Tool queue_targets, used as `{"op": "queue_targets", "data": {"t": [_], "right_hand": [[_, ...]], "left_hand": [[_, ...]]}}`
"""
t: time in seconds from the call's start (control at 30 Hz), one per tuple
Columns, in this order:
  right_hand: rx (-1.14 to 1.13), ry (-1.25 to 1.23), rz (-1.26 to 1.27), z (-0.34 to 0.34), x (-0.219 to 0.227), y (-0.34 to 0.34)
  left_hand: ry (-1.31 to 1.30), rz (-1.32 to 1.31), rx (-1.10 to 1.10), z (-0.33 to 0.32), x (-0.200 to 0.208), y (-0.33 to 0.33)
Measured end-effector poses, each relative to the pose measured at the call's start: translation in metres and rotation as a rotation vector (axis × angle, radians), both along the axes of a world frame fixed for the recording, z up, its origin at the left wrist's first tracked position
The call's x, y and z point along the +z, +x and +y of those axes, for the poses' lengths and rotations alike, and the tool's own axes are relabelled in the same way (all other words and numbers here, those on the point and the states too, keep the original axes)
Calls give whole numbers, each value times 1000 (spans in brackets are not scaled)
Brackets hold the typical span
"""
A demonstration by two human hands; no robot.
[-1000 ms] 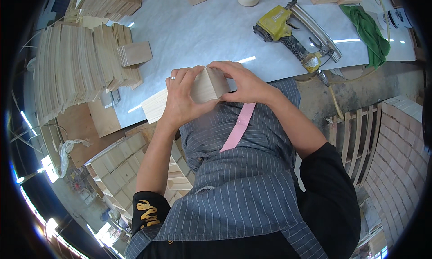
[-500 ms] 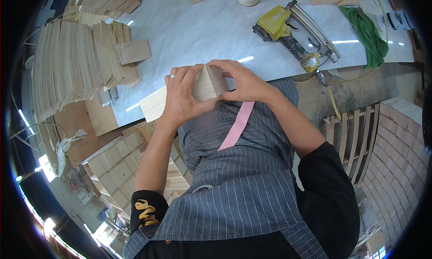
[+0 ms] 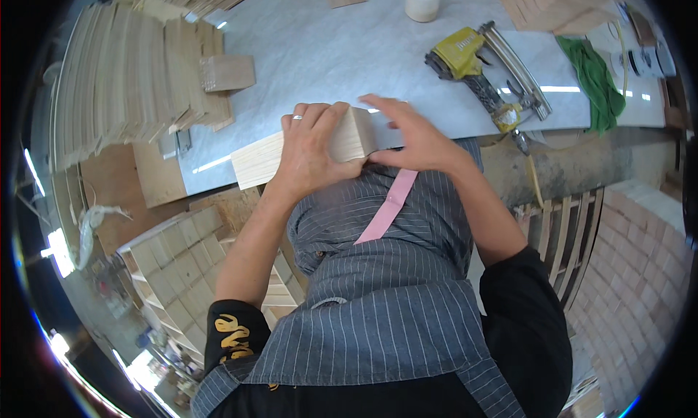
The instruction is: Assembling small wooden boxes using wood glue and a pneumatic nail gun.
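Observation:
A long, box-shaped piece of pale wood lies along the near edge of the grey-white bench top. My left hand is closed over it near its right end, fingers on the far side and thumb on the near side. My right hand is just right of that end, its fingers apart and nothing held in them. The right thumb is close to the piece's near corner; whether it touches cannot be made out. My left hand covers the middle of the piece.
A yellow nail gun with a hose lies right of my hands, beside a green cloth. A white bottle with a red cap stands at the back. Stacked thin boards fill the left; wooden boxes stand below the bench.
My right hand has let go of the wooden piece's end and opened, moving slightly right. The left hand still grips the piece, which sits slightly further right in view.

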State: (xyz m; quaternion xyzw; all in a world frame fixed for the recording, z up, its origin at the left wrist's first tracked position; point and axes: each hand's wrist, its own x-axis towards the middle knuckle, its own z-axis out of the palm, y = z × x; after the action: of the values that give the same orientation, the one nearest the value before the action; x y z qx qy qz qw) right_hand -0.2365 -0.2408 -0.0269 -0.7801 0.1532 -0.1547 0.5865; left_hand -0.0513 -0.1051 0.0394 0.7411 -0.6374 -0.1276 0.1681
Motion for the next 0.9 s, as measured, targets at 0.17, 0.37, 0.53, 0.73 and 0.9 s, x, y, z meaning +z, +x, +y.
{"op": "queue_targets", "data": {"t": [0.17, 0.37, 0.53, 0.73, 0.9], "right_hand": [[-536, -564, 199, -71, 18, -38], [-557, -561, 792, -96, 17, -36], [-515, -483, 776, -107, 17, -39], [-440, -439, 816, -84, 116, -32], [-232, -410, 562, -38, 184, -11]], "left_hand": [[-17, -10, 21, -1, 2, -1], [-29, 11, 36, 1, -7, 1], [-59, -5, -6, 3, -14, 3], [-32, 21, -10, 3, -11, 4], [-16, 31, 0, 7, -9, 6]]}}
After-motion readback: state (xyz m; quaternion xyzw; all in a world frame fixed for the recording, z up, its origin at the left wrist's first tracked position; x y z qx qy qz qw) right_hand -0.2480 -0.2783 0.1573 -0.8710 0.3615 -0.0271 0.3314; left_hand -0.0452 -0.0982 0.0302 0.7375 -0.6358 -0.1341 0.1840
